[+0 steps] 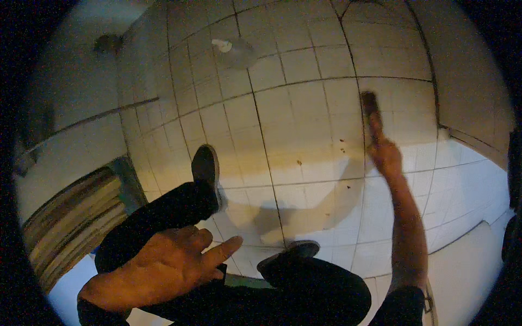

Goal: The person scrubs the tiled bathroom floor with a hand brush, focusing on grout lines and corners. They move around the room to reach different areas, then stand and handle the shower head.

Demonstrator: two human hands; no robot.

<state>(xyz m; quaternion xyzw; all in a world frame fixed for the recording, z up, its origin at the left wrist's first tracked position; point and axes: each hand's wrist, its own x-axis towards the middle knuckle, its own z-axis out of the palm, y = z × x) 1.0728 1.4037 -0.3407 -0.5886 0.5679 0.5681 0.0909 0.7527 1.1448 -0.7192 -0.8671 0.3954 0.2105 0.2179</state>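
Note:
My right hand (387, 156) reaches out to the right over the tiled floor (304, 119). It grips the handle of a small brush (371, 103) with a dark, roughly rectangular head. Whether that head touches the tiles is hard to tell. Several small brown bits (299, 162) lie scattered on the tiles to the left of and below this hand. My left hand (179, 258) is over my bent left leg, one finger stretched out and the others loosely curled. Nothing shows in it, though its palm side is hidden.
A pale, rounded, bottle-like thing (234, 51) with a white top is on the far tiles. Striped tan-and-brown fabric or matting (76, 223) is at the left. My shoes (205, 171) are on the floor near the middle. A wall or panel (473, 76) rises at the right.

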